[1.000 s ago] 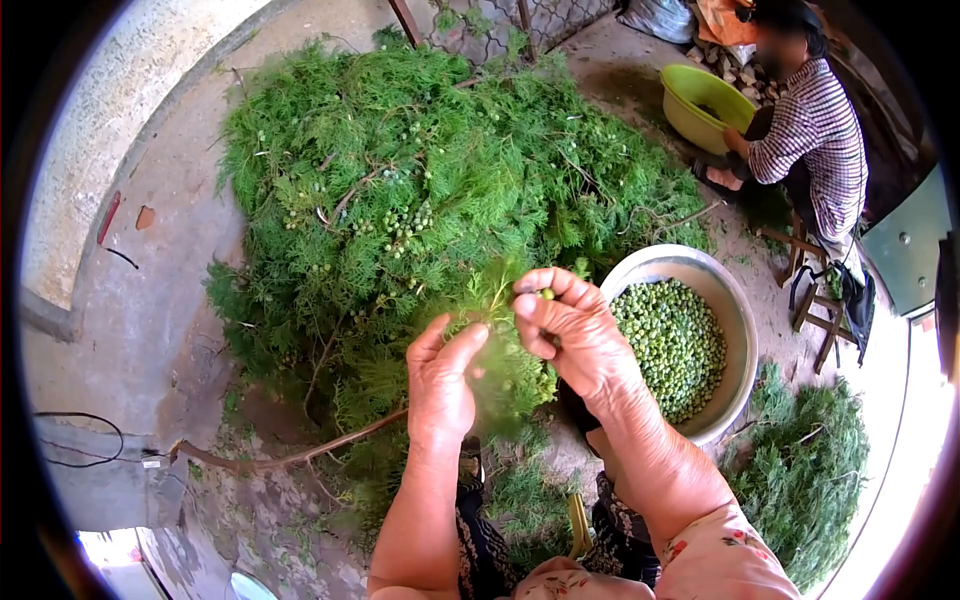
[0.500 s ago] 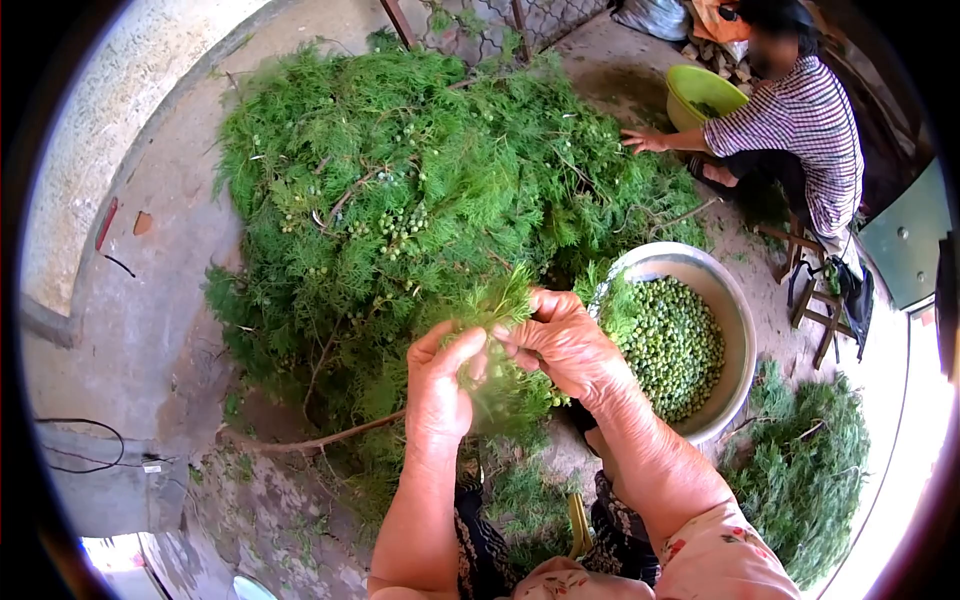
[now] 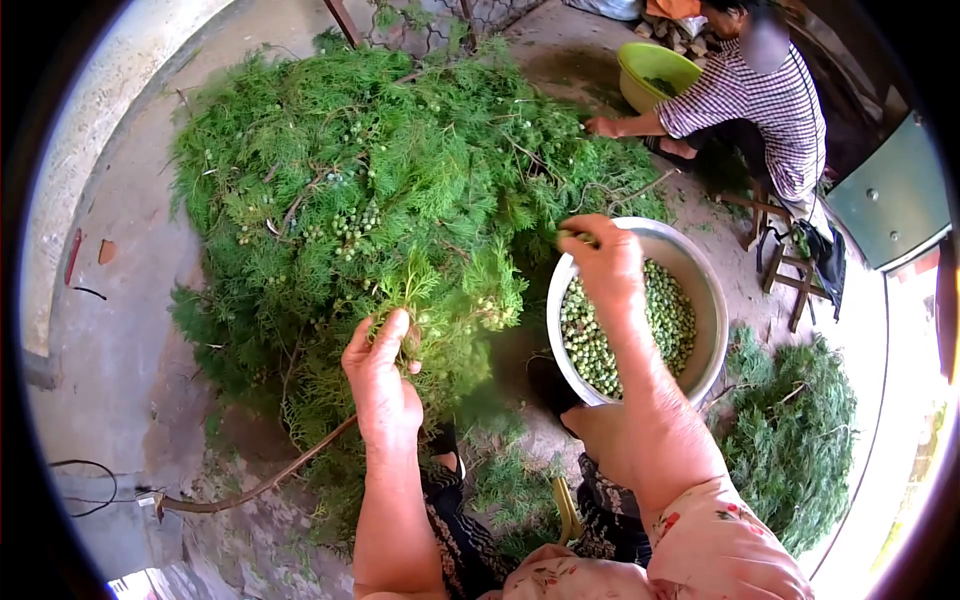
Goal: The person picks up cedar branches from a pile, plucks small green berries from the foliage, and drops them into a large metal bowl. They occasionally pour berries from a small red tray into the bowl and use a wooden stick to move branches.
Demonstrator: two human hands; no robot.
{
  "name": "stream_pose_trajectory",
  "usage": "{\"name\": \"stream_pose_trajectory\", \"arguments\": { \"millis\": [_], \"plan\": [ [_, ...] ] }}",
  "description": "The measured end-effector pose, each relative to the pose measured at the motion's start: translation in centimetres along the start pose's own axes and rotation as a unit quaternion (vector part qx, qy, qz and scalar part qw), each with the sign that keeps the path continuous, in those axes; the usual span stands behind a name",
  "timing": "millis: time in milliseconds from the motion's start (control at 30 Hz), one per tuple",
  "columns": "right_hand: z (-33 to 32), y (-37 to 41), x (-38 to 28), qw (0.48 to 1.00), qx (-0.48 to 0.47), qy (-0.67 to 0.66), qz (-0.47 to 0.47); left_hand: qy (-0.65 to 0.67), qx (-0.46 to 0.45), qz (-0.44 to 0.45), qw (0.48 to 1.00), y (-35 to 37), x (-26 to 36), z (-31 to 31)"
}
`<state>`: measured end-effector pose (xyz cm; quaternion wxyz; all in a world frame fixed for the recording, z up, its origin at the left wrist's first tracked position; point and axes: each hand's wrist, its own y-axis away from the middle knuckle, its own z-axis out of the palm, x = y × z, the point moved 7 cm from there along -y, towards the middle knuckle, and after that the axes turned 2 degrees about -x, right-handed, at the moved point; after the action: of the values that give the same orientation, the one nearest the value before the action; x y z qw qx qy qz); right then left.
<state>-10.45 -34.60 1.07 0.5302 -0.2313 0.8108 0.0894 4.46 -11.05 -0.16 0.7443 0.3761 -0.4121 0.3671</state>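
Note:
My left hand (image 3: pixel 385 375) is closed round a leafy green sprig (image 3: pixel 412 288) in front of a large heap of cut green branches (image 3: pixel 330 160). Pale green cones show among the twigs. Over the left rim of a wide metal basin (image 3: pixel 712 345) hangs my right hand (image 3: pixel 605 262), its fingers curled together; what they pinch is too small to make out. Many small round green cones (image 3: pixel 660 320) fill the bottom of the basin.
A person in a checked shirt (image 3: pixel 775 100) sits at the upper right, one hand at the heap's edge, beside a yellow-green basin (image 3: pixel 640 70). Wooden stools (image 3: pixel 795 262) stand behind. A smaller branch pile (image 3: pixel 790 440) lies at the right.
My right hand has left the sprig and moved right, over the basin. My left hand still holds greenery. The view has shifted, so the heap and basin appear further left.

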Motion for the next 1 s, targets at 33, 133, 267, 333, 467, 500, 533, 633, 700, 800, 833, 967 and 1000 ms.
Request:
{"name": "stream_pose_trajectory", "arguments": {
  "millis": [33, 133, 267, 333, 467, 500, 533, 633, 700, 800, 833, 967, 1000],
  "plan": [
    [-1.4, -0.3, 0.7, 0.999, 0.039, 0.025, -0.029, 0.013, -0.006, -0.006, 1.0, -0.1, 0.1, 0.1],
    [-4.9, -1.5, 5.1, 0.973, 0.148, 0.178, -0.017, 0.043, -0.042, -0.007, 0.998, -0.1, 0.6, 0.4],
    [-7.4, -1.8, 8.3, 0.96, 0.202, 0.184, 0.065, 0.031, -0.032, -0.002, 0.999, -0.3, 0.2, 0.2],
    [-6.8, -1.6, 6.9, 0.968, 0.194, 0.159, 0.012, 0.034, -0.032, -0.003, 0.999, -0.1, 0.1, 0.5],
    [0.0, 0.8, 0.2, 0.989, -0.062, -0.13, 0.019, 0.026, -0.042, -0.018, 0.999, -0.1, -0.7, 0.9],
    [2.3, 2.1, -1.1, 0.973, -0.15, -0.161, 0.072, 0.027, -0.055, -0.013, 0.998, -0.1, -0.7, 1.1],
    [4.5, 3.7, -2.1, 0.945, -0.236, -0.19, 0.124, 0.029, -0.066, -0.008, 0.997, -0.1, -0.6, 1.3],
    [7.7, 6.2, -4.1, 0.906, -0.301, -0.264, 0.14, 0.027, -0.104, 0.012, 0.994, 0.1, -0.6, 1.9],
    [8.6, 6.6, -4.5, 0.886, -0.343, -0.277, 0.143, 0.014, -0.135, 0.032, 0.99, 0.3, -0.5, 2.5],
    [8.8, 6.4, -4.3, 0.9, -0.316, -0.28, 0.11, -0.017, -0.149, 0.033, 0.988, 0.4, -0.4, 2.7],
    [8.9, 6.1, -4.0, 0.909, -0.306, -0.268, 0.087, -0.028, -0.135, 0.028, 0.99, 0.5, -0.4, 2.8],
    [8.4, 5.8, -4.3, 0.944, -0.27, -0.188, 0.028, -0.125, -0.171, -0.008, 0.977, 0.5, -1.0, 2.8],
    [8.2, 5.7, -4.6, 0.947, -0.271, -0.17, 0.029, -0.104, -0.167, 0.004, 0.98, 0.5, -1.0, 2.8]
  ]
}}
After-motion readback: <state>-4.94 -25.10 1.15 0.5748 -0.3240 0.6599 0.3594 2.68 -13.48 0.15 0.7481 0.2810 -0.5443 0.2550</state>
